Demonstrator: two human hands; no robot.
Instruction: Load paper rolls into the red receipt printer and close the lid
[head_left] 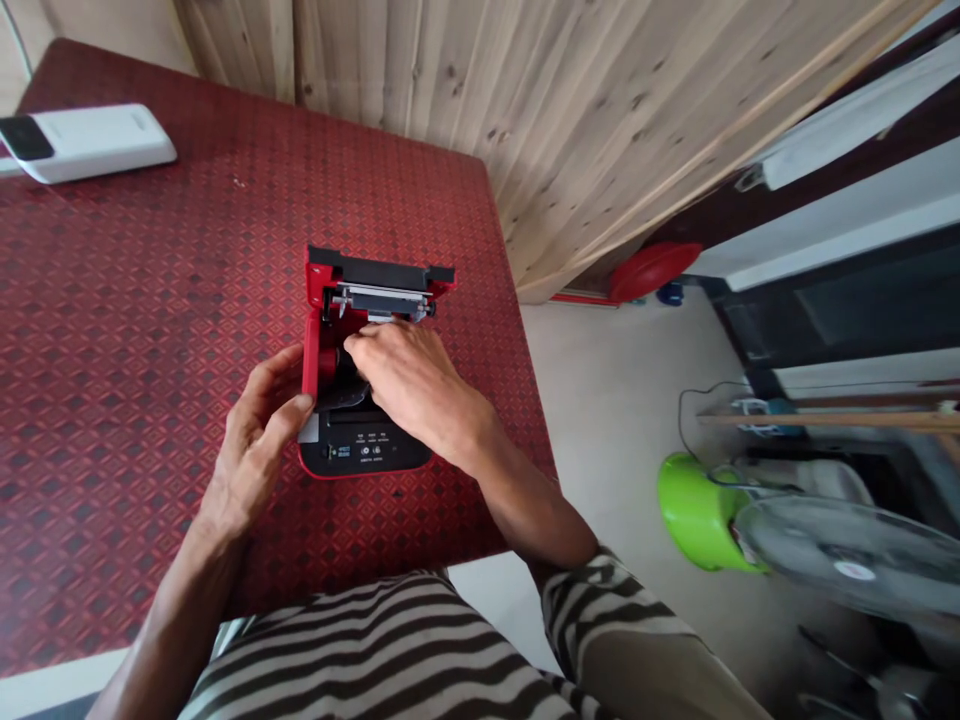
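A small red-and-black label printer [375, 452] lies on the patterned red table, its hinged lid [382, 272] raised at the far side. My left hand [262, 430] grips the printer's left wall between thumb and fingers. My right hand [412, 375] reaches over the open compartment with its fingers curled down inside. Whatever those fingertips hold is hidden behind the hand. A dark, shiny flap or film [343, 398] shows at the compartment's near edge, beneath the right hand. Printed markings and small controls sit on the black near panel.
A white device with a dark end, resembling a power bank [105, 142], lies at the table's [187, 220] far left. Wooden panelling [420, 80] rises behind the table. On the floor to the right stand a green bucket [694, 510] and a fan [855, 550]; a red basin [652, 272] is farther back.
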